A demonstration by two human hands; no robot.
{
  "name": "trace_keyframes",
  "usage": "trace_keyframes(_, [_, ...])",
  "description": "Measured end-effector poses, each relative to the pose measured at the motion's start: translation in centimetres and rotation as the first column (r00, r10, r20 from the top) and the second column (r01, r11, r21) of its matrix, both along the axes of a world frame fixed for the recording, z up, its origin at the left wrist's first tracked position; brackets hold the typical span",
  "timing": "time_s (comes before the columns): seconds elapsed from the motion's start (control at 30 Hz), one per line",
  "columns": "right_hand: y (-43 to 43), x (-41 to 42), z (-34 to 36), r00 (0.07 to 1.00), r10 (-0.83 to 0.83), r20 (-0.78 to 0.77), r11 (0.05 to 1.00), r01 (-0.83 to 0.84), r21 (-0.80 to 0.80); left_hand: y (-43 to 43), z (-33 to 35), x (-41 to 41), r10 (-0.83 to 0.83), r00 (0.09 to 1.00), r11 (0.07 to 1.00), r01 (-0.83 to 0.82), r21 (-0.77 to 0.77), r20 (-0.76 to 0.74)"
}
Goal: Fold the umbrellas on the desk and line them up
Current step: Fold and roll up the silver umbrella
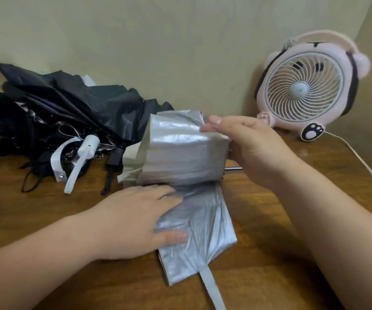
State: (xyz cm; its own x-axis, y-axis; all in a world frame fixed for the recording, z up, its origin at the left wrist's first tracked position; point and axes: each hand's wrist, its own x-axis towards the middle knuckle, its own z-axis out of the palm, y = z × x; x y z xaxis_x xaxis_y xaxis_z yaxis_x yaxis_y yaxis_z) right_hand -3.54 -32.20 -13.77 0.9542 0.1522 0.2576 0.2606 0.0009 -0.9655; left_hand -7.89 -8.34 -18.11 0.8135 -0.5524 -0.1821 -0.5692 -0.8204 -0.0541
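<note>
Wooden desk (270,276). Black umbrellas (68,104) heaped loose beyond left hand (135,220). Silver umbrella (198,231) lies between both hands, fabric half folded over. Pink fan (303,90) beyond right hand (252,148). Left hand flat, pressing the fabric; right hand pinches the folded edge.

Between my hands lies the silver umbrella (187,157), a glossy, creased cloth with a metallic sheen. Left of them the black umbrellas (68,104) are shiny, crumpled fabric. The tabletop (270,253) underneath is varnished wood; the fan (303,90) beyond my right is smooth plastic.
</note>
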Motion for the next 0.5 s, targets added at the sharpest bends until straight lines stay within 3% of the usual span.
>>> trace_keyframes(0.1, [-0.6,-1.6,0.5,0.997,0.009,-0.081,0.998,-0.014,-0.062,1.1,-0.8,-0.4,0.005,1.000,1.000,-0.005,-0.031,0.012])
trace_keyframes(0.23, [-1.3,-5.7,-1.3,0.988,-0.052,-0.148,0.981,0.023,-0.192,1.9,-1.7,-1.0,0.015,0.999,0.978,-0.009,-0.207,0.028])
trace_keyframes(0.33, [-1.3,-8.8,-3.7,0.971,-0.108,-0.212,0.984,0.074,-0.162,2.5,-1.7,-1.4,0.040,0.999,0.964,-0.045,-0.261,-0.025])
trace_keyframes(0.5, [-1.0,-9.9,-6.0,0.978,-0.163,-0.129,0.950,0.121,-0.288,3.9,-1.2,-2.7,0.035,0.996,0.970,-0.053,-0.236,-0.080])
